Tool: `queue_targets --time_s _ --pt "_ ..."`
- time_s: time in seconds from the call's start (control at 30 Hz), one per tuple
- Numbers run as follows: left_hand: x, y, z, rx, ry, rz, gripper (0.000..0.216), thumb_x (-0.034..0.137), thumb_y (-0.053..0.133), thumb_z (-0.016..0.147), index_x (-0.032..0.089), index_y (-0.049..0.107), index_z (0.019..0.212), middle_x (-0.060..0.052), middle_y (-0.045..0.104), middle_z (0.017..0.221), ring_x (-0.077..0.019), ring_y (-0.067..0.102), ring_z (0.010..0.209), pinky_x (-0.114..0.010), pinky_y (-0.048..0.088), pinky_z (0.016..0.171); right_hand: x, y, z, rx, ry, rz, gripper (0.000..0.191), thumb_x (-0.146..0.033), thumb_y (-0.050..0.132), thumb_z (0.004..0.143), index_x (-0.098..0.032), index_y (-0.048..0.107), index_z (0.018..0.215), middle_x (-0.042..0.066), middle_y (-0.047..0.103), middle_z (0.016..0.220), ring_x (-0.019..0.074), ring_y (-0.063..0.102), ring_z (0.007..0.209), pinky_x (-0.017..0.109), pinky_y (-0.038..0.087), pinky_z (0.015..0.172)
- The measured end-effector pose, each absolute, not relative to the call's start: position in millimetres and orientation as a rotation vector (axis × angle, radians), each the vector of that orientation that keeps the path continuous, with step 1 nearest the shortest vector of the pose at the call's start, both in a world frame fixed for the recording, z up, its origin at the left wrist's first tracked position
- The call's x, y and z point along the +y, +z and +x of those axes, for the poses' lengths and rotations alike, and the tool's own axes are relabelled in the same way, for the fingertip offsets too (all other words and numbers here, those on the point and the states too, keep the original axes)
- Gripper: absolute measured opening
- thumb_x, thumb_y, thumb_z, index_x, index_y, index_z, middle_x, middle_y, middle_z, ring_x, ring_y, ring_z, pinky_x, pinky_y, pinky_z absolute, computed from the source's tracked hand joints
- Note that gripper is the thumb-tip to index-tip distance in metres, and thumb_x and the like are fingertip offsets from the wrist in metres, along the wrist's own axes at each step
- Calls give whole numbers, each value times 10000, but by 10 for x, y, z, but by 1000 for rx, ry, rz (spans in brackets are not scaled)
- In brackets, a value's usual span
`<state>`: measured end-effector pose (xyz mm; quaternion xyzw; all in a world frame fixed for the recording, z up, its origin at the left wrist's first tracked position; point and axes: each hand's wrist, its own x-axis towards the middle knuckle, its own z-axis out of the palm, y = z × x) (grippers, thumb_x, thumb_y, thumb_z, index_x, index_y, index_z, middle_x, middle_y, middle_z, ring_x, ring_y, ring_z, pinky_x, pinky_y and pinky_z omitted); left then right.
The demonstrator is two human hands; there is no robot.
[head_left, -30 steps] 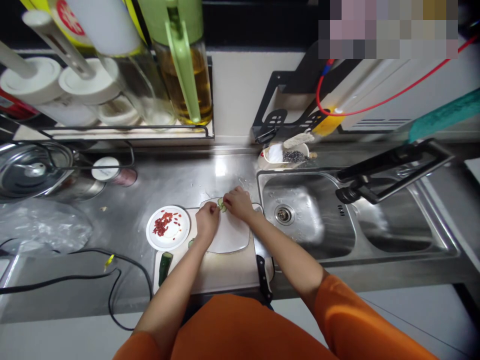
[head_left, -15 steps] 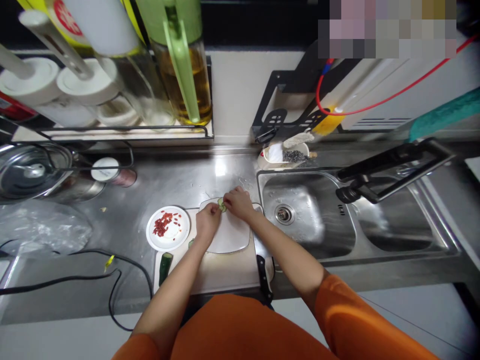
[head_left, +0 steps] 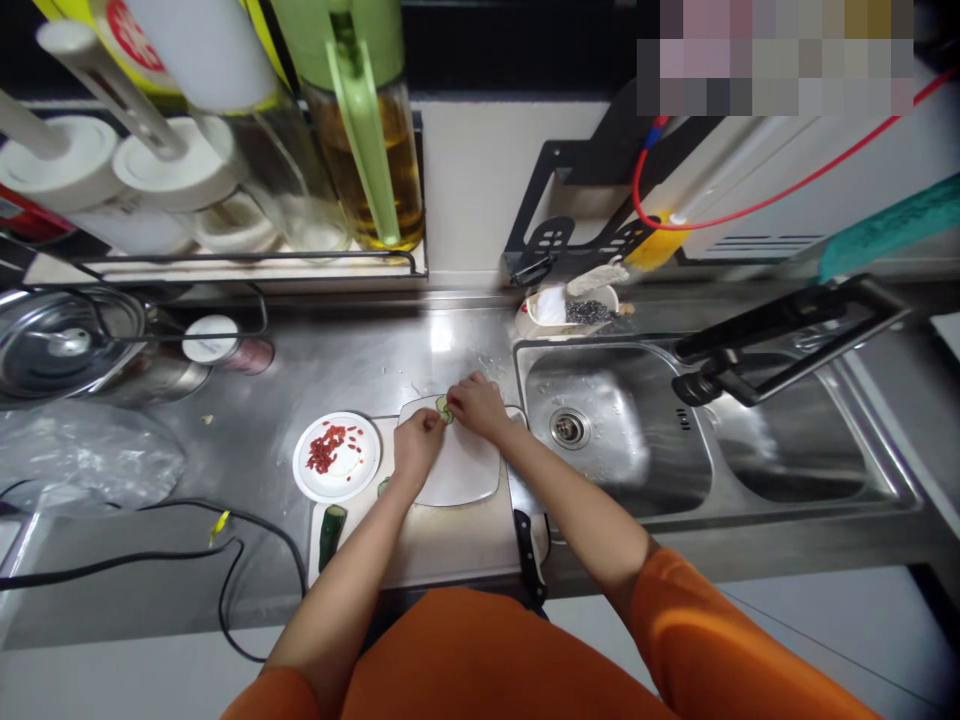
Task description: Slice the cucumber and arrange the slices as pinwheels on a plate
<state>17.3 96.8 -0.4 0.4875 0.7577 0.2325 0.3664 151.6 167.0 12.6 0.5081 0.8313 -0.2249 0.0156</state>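
Note:
Both my hands meet at the far edge of a white plate (head_left: pixel 465 475) that lies on a cutting board (head_left: pixel 427 555). Thin cucumber slices (head_left: pixel 444 408) sit between my fingertips, close to the plate's far rim. My left hand (head_left: pixel 418 440) pinches at the slices from the left. From the right, my right hand (head_left: pixel 478 405) has its fingers closed on them. A cut piece of cucumber (head_left: pixel 331 535) lies on the board's left side. To its upper left stands a round white plate (head_left: pixel 360 485) with small red dried berries (head_left: pixel 326 450).
A knife (head_left: pixel 529 560) lies at the board's right edge. Right of it is a steel double sink (head_left: pixel 600 420) with a black holder arm (head_left: pixel 787 340) above it. A plastic bag (head_left: pixel 90 455) and black cables (head_left: pixel 270 535) lie left. An oil jug (head_left: pixel 375 170) stands on the rack.
My left hand has shifted very slightly at the cucumber slices. Otherwise the hands and objects look the same.

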Motion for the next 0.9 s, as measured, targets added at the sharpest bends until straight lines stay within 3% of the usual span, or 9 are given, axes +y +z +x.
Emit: queue_targets --time_s 0.4,0.9 --pt "1022 -62 131 1964 536 1574 197 195 495 782 213 675 859 -45 682 832 -174 591 796 -256 403 718 1626 119 1521 2591 -663 1609 211 -297 433 893 -226 631 906 72 635 928 237 393 987 319 265 715" --pt "1077 -24 58 1889 591 1490 220 177 501 768 217 697 861 -19 706 833 -162 619 781 -249 434 746 1603 113 1556 2593 -658 1617 228 -277 416 905 -227 638 925 73 626 935 234 390 1001 320 276 729"
